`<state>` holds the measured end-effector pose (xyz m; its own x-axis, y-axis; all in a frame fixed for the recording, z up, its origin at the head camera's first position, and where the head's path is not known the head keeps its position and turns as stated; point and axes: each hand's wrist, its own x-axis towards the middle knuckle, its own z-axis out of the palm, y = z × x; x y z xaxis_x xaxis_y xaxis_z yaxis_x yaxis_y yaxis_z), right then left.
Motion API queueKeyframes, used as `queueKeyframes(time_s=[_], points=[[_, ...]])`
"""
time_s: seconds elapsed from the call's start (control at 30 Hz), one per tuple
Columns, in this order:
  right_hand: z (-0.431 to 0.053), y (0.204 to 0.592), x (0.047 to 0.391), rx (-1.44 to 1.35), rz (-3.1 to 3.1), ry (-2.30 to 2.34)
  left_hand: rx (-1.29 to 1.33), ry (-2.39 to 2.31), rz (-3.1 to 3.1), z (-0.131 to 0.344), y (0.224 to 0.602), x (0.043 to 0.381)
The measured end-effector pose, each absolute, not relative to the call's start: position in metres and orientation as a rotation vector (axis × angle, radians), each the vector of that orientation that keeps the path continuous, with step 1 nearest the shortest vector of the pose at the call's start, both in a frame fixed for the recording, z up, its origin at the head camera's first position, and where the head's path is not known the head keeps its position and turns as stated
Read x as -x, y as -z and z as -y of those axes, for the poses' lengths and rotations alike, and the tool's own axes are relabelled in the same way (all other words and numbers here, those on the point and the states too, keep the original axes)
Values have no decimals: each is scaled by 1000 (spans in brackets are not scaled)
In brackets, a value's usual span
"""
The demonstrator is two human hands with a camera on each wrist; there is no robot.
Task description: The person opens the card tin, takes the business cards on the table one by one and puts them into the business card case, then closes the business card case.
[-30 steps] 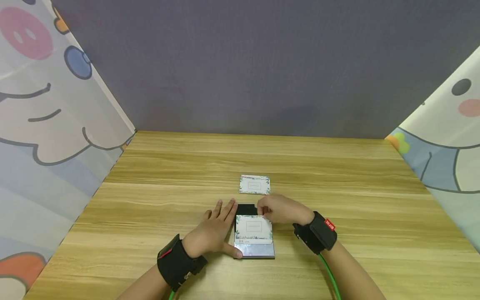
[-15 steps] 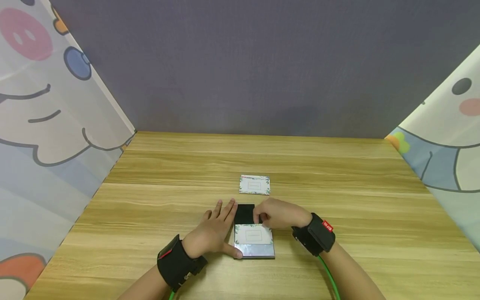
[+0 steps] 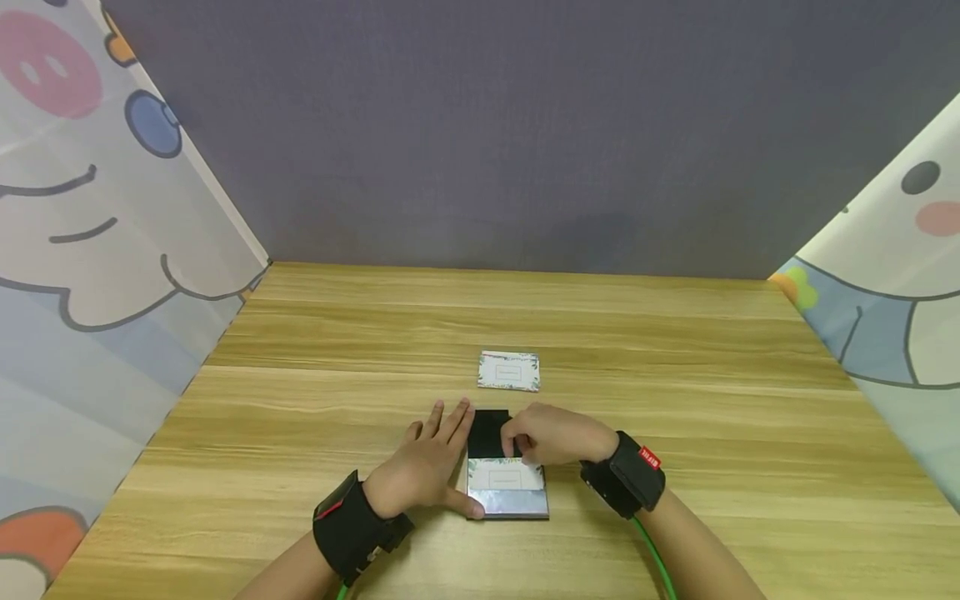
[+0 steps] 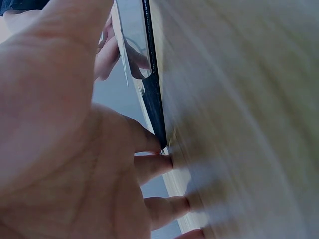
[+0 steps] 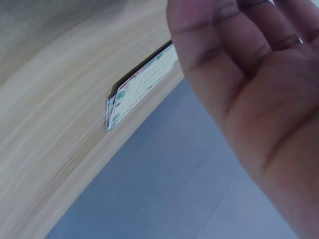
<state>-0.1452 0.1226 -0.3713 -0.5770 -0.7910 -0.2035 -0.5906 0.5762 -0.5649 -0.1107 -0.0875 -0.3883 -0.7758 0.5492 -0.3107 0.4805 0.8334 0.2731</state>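
An opened card case (image 3: 513, 503) lies on the table in the head view, its black part (image 3: 487, 432) at the far side and a shiny silvery panel at the near side. A white card (image 3: 506, 474) with a leafy border lies on it, its near edge meeting the silvery panel. My right hand (image 3: 558, 434), fingers curled, pinches the far edge of this card toward the right. My left hand (image 3: 423, 468) lies spread with straight fingers along the case's left side, its thumb on the near left corner. The left wrist view shows the case's metal panel (image 4: 133, 37) edge-on.
A small stack of similar leafy-bordered cards (image 3: 508, 371) lies beyond the case, its layered edges showing in the right wrist view. The wooden table (image 3: 337, 333) ends at a grey partition (image 3: 517, 142) behind. Cartoon-printed cloths hang at both sides.
My right hand has moved toward me with the card, which has slid down along the case; less of it shows, and more of the black part is bare. My left hand has stayed put.
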Motion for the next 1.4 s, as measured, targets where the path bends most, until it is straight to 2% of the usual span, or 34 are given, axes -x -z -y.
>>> queueKeyframes(time_s=[0.63,0.83,1.13,1.4], points=[[-122,375,144,1064,-2400,665,-799,-267,-2662,86,392,106],[-126,380,152,928,-2621,732,-799,-261,-2664,86,393,103],[-131,383,172,581,-3031,784,-812,-287,-2655,87,388,104],[-133,391,184,621,-3208,767,-821,-318,-2639,88,387,107]])
